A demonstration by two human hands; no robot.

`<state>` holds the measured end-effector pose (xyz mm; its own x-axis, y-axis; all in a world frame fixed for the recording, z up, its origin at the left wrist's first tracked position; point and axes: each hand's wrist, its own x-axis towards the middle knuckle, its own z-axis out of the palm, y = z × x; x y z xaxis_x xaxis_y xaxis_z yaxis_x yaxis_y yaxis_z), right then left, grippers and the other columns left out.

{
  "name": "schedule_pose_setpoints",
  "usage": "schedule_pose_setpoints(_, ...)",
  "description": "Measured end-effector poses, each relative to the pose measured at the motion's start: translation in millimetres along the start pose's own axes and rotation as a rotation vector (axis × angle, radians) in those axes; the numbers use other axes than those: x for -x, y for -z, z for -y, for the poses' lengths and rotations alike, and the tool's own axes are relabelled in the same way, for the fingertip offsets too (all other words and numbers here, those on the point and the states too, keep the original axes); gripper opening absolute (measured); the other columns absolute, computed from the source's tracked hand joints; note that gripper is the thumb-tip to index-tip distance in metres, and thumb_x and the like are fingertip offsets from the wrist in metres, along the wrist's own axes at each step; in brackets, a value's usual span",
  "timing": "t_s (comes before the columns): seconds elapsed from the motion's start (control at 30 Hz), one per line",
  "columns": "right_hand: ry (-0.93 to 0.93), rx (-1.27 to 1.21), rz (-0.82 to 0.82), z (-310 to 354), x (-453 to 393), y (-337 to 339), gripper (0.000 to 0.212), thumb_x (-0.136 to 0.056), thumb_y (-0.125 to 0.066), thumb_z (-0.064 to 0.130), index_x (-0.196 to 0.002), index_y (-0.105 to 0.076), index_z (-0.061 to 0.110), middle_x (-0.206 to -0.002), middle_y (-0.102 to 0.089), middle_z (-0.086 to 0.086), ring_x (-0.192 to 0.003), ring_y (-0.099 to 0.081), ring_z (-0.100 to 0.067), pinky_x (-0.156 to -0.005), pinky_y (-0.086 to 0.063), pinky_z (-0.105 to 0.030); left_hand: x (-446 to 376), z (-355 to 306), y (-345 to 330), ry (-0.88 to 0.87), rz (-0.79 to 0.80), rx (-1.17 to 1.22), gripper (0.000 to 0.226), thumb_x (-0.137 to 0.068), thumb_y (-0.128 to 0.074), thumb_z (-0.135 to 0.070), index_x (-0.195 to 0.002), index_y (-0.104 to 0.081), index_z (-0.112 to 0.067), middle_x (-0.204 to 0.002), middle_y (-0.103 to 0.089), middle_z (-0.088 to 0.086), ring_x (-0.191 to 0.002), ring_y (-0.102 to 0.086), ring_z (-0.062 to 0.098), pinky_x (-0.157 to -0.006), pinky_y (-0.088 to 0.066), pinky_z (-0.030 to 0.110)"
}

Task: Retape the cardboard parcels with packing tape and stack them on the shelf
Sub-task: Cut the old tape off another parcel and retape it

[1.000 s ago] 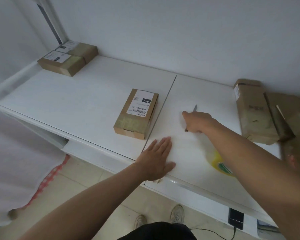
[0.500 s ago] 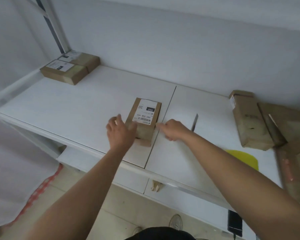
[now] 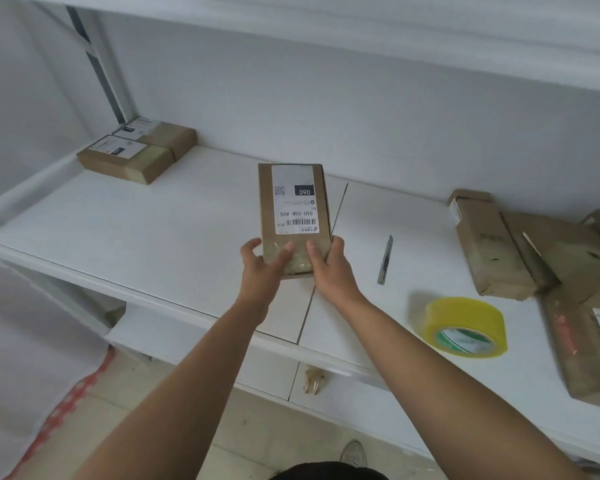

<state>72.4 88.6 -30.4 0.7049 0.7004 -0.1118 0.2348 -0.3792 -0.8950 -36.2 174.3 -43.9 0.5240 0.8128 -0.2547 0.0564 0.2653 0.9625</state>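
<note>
A small cardboard parcel [image 3: 293, 216] with a white shipping label is lifted above the white shelf [image 3: 153, 230], its near end taped. My left hand [image 3: 262, 268] grips its near left corner, thumb on top. My right hand [image 3: 329, 268] holds its near right corner. A yellow roll of packing tape [image 3: 465, 325] lies on the shelf to the right. A slim utility knife [image 3: 385, 259] lies between the parcel and the tape. Two labelled parcels [image 3: 139, 152] sit side by side in the far left corner of the shelf.
Several worn cardboard parcels [image 3: 492, 251] pile up at the right end of the shelf, one with a label [image 3: 596, 348] near the front edge. An upper shelf board [image 3: 361, 26] hangs overhead. Tiled floor and my shoe [image 3: 354, 452] show below.
My right hand let go of the knife, which now lies on the shelf. Both hands came to the middle parcel, took hold of its near end and lifted it off the shelf.
</note>
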Motion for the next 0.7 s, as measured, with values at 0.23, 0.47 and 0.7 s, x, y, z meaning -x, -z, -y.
schedule_pose_setpoints(0.23, 0.009, -0.073, -0.056, 2.4, 11.1, 8.3, 0.044, -0.099, -0.044, 0.057, -0.126, -0.038, 0.023, -0.103, -0.064, 0.006, -0.094, -0.067, -0.021, -0.089, -0.055, -0.048, 11.2, -15.0, -0.2, -0.008, 0.080, 0.076, 0.065, -0.090, -0.049, -0.070, -0.128, -0.055, -0.017, -0.122, -0.067, 0.005, -0.107, -0.069, 0.018, -0.093, -0.057, 0.041)
schedule_pose_setpoints(0.47, 0.029, -0.014, -0.062, 9.0, 21.4, 18.3, 0.045, -0.095, -0.056, 0.053, -0.124, -0.047, 0.019, -0.098, -0.067, 0.003, -0.079, -0.070, -0.020, -0.072, -0.061, -0.041, 20.9, -14.0, 4.1, 0.064, 0.133, 0.173, 0.056, -0.089, -0.071, -0.042, -0.128, -0.050, -0.007, -0.124, -0.065, 0.013, -0.099, -0.073, 0.023, -0.079, -0.060, 0.038)
schedule_pose_setpoints(0.7, 0.041, 0.018, 0.019, 3.6, 33.9, 15.4, 0.032, -0.106, -0.031, 0.044, -0.108, -0.050, 0.018, -0.091, -0.060, 0.004, -0.088, -0.059, -0.019, -0.076, -0.046, -0.034, 38.8, -21.0, 20.3, 0.124, 0.428, 0.369, 0.052, -0.101, -0.036, -0.054, -0.141, -0.052, -0.024, -0.138, -0.061, 0.007, -0.126, -0.059, 0.029, -0.102, -0.047, 0.048)
